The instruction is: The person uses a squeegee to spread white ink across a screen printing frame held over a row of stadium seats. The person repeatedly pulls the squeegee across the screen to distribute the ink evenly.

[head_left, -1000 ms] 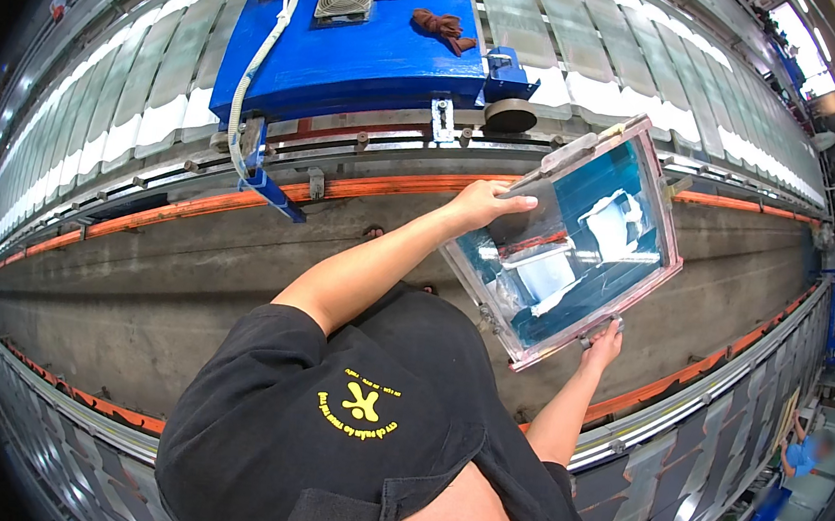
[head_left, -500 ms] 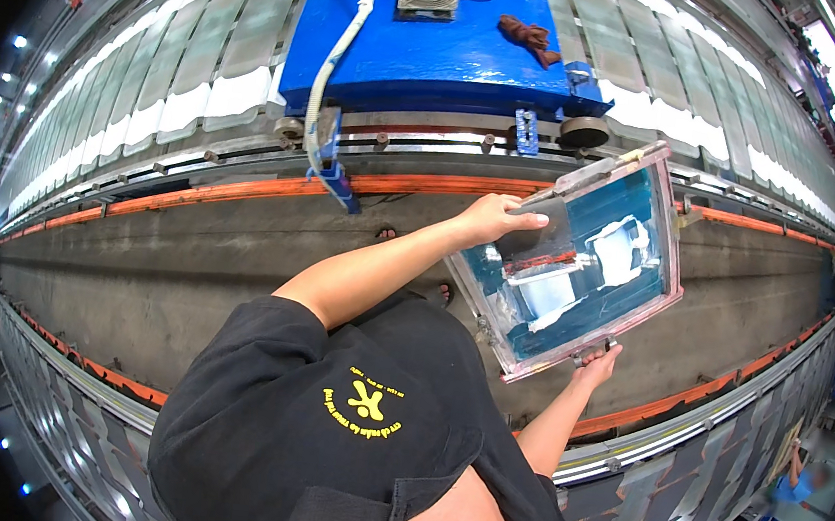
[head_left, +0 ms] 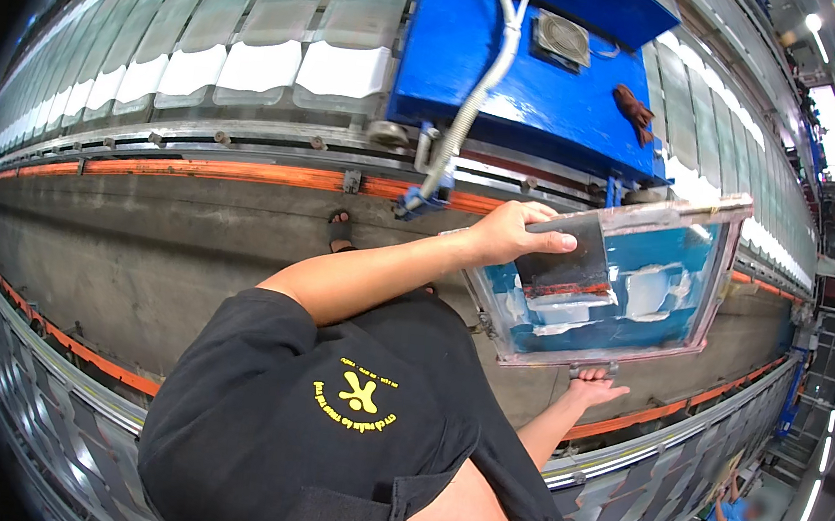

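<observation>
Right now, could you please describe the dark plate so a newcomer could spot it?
Below the blue machine is a framed screen. At its upper left, the left hand holds the dark plate. Unlike the mostly blue screen, it is dark grey, red along its lower edge.

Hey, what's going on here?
A person in a black shirt has a tilted frame with a blue-green panel up above a walkway. The left hand grips a dark flat blade over it; the right hand is at a small clamp on its lower edge. Beyond stands a blue machine.
</observation>
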`<state>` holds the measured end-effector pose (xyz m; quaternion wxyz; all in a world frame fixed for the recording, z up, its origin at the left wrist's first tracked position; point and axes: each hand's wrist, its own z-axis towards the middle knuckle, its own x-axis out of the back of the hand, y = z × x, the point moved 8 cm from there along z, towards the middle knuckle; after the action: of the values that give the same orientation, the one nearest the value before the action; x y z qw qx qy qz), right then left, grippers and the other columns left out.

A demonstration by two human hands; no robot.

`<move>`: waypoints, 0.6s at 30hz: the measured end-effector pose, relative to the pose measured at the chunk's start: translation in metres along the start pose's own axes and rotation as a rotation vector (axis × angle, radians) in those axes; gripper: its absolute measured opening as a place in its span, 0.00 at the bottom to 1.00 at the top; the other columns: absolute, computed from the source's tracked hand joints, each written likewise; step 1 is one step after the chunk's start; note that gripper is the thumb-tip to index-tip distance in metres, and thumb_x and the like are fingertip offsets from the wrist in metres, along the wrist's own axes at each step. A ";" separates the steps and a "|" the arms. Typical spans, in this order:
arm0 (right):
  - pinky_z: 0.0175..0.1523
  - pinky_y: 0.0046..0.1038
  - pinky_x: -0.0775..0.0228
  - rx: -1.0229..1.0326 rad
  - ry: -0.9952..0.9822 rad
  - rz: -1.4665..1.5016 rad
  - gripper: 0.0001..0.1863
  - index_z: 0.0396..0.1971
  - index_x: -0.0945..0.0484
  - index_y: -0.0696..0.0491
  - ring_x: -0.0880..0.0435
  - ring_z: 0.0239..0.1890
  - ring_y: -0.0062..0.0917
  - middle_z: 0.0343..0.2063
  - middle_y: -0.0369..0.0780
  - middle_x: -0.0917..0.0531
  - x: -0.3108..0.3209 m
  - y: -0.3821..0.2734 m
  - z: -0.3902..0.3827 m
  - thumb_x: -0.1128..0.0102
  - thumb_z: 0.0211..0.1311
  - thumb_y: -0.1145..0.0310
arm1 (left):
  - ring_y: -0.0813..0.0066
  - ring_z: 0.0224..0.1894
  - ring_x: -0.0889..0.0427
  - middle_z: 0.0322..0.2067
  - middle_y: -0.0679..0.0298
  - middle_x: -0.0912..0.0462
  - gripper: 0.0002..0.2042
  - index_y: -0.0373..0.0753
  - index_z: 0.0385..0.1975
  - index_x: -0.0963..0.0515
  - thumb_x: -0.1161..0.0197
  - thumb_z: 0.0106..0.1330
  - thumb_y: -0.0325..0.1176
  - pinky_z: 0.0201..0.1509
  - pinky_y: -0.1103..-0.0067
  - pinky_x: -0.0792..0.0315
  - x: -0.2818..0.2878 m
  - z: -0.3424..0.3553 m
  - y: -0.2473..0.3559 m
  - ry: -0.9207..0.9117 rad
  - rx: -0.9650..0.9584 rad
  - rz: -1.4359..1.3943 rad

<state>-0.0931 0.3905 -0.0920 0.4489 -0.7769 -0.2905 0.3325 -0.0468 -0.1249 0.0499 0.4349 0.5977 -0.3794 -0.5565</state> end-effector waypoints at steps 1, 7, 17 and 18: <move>0.17 0.28 0.50 0.026 -0.028 -0.004 0.41 0.42 0.34 0.49 0.42 0.13 0.21 0.16 0.33 0.34 -0.028 -0.007 -0.011 0.67 0.74 0.19 | 0.69 0.60 0.18 0.56 0.57 0.13 0.29 0.34 0.51 0.10 0.23 0.66 0.57 0.66 0.72 0.28 0.022 -0.005 0.009 0.017 -0.009 -0.020; 0.17 0.23 0.46 0.174 -0.280 -0.068 0.43 0.50 0.23 0.53 0.35 0.15 0.18 0.19 0.33 0.29 -0.222 -0.035 -0.102 0.64 0.77 0.23 | 0.71 0.61 0.21 0.56 0.58 0.15 0.25 0.32 0.49 0.10 0.25 0.70 0.52 0.69 0.72 0.30 0.183 -0.016 0.062 0.155 -0.120 -0.170; 0.29 0.20 0.37 0.271 -0.726 -0.224 0.22 0.49 0.19 0.50 0.26 0.25 0.15 0.30 0.32 0.18 -0.483 -0.001 -0.246 0.45 0.83 0.45 | 0.74 0.51 0.13 0.50 0.60 0.09 0.24 0.28 0.53 0.14 0.30 0.77 0.48 0.60 0.78 0.24 0.413 -0.038 0.044 0.504 -0.092 -0.547; 0.30 0.20 0.36 0.286 -0.772 -0.256 0.18 0.48 0.19 0.50 0.25 0.26 0.15 0.30 0.33 0.18 -0.502 0.005 -0.251 0.43 0.83 0.50 | 0.74 0.51 0.13 0.50 0.60 0.09 0.24 0.29 0.54 0.14 0.31 0.77 0.48 0.60 0.77 0.24 0.427 -0.037 0.038 0.516 -0.092 -0.582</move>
<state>-0.2031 -0.1150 0.1263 0.4480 -0.4831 -0.4822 0.5774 0.0310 -0.5343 -0.0572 0.3661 0.7805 -0.0470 -0.5045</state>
